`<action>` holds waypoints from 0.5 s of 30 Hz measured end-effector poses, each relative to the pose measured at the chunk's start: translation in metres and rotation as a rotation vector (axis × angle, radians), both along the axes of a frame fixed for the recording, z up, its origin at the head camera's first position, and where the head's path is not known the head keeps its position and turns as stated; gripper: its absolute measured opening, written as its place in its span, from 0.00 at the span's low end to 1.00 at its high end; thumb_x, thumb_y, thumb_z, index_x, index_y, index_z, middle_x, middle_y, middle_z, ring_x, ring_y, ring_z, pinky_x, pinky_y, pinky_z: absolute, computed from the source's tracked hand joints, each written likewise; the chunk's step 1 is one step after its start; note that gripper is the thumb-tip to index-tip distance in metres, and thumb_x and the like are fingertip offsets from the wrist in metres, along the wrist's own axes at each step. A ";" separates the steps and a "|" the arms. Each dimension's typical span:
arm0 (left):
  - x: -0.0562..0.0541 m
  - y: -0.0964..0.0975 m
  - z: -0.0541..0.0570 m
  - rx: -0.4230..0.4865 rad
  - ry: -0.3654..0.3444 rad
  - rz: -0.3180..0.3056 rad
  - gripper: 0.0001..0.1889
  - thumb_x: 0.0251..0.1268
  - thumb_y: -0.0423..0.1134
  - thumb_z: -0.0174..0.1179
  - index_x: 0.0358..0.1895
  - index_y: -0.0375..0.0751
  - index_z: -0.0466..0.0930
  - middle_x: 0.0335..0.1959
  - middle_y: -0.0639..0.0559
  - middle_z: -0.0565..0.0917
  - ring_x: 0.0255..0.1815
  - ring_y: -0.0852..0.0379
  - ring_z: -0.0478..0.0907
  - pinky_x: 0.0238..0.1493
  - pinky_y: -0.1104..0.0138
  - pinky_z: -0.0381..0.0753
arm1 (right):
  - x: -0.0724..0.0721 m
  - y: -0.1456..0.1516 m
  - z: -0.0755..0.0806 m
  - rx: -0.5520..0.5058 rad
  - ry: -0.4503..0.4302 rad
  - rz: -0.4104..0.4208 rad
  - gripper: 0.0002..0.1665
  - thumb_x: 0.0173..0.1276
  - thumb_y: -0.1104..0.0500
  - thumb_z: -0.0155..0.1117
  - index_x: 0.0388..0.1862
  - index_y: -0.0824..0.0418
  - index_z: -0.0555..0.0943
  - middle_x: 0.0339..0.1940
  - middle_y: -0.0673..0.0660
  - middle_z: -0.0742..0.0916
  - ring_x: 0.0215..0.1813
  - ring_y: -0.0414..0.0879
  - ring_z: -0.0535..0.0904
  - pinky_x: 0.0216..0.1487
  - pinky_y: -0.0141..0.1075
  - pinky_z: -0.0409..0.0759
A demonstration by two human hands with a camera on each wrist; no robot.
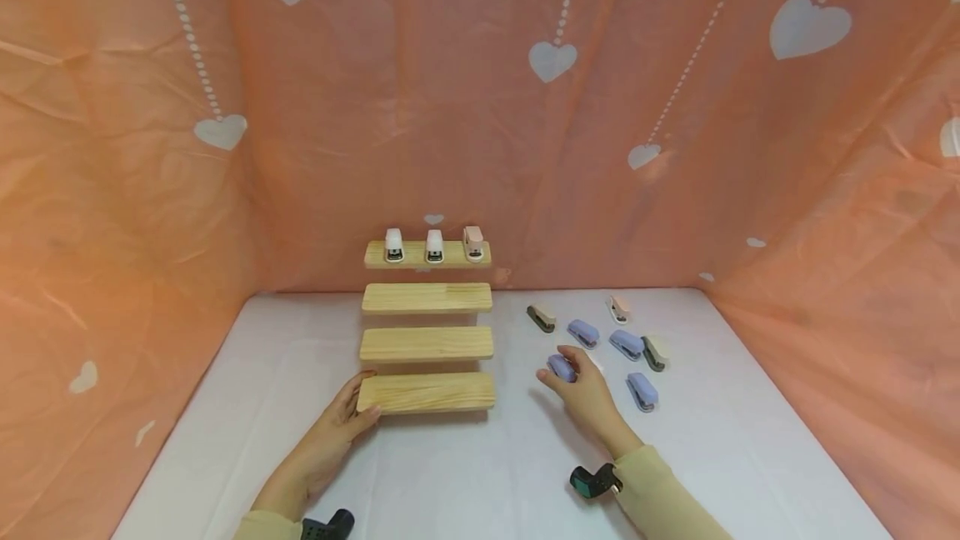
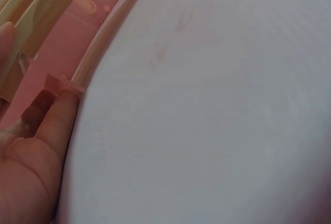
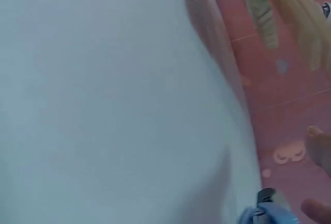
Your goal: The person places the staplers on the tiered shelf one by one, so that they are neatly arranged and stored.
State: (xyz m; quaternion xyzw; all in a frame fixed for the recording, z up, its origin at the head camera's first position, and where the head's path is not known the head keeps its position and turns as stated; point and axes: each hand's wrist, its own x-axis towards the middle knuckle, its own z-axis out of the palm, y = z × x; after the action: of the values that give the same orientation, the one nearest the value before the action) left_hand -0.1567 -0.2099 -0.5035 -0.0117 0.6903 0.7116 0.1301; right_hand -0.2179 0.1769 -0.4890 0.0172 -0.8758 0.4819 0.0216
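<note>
My left hand [image 1: 341, 423] holds the left end of the lowest board of a tiered wooden display rack [image 1: 427, 392]. Its thumb lies at the front edge, and its other fingers reach behind; in the left wrist view fingertips [image 2: 67, 97] meet a clear support piece. Over a purple mini stapler [image 1: 561, 367] on the white table is my right hand [image 1: 592, 402], thumb and fingers spread around it. The right wrist view shows these fingertips [image 3: 314, 133] apart, nothing between them, with a purple stapler [image 3: 271, 214] lower down.
On the top board stand two white staplers [image 1: 393, 246] and a pink one [image 1: 473, 244]. Around my right hand lie several more: purple [image 1: 642, 392], beige-and-dark-green [image 1: 542, 319], and pink-and-white [image 1: 618, 310]. An orange curtain [image 1: 450, 123] with hearts encloses the table [image 1: 450, 482].
</note>
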 end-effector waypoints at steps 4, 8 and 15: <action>-0.001 0.001 0.001 0.010 0.014 -0.008 0.37 0.70 0.40 0.57 0.76 0.48 0.46 0.78 0.39 0.41 0.77 0.41 0.37 0.73 0.50 0.46 | 0.001 0.003 -0.010 -0.053 -0.017 -0.015 0.38 0.62 0.47 0.70 0.65 0.62 0.69 0.62 0.64 0.77 0.63 0.56 0.72 0.65 0.50 0.70; -0.001 0.002 0.002 0.012 0.016 -0.009 0.37 0.70 0.39 0.57 0.75 0.47 0.47 0.78 0.38 0.41 0.77 0.41 0.37 0.73 0.50 0.46 | -0.001 0.007 -0.020 -0.115 -0.046 -0.022 0.36 0.62 0.51 0.72 0.65 0.60 0.69 0.60 0.62 0.78 0.61 0.53 0.73 0.63 0.47 0.71; 0.000 -0.001 0.000 0.018 -0.004 0.004 0.38 0.68 0.40 0.59 0.75 0.48 0.47 0.78 0.39 0.41 0.77 0.41 0.39 0.73 0.50 0.48 | -0.003 0.010 -0.025 -0.143 -0.120 -0.005 0.33 0.61 0.53 0.72 0.64 0.53 0.70 0.58 0.58 0.78 0.57 0.51 0.73 0.59 0.45 0.71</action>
State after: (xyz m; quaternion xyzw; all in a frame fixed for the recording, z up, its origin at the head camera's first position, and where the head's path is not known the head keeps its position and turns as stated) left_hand -0.1567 -0.2105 -0.5031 -0.0133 0.6837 0.7180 0.1300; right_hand -0.2212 0.1867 -0.5138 -0.0156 -0.8388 0.5435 -0.0287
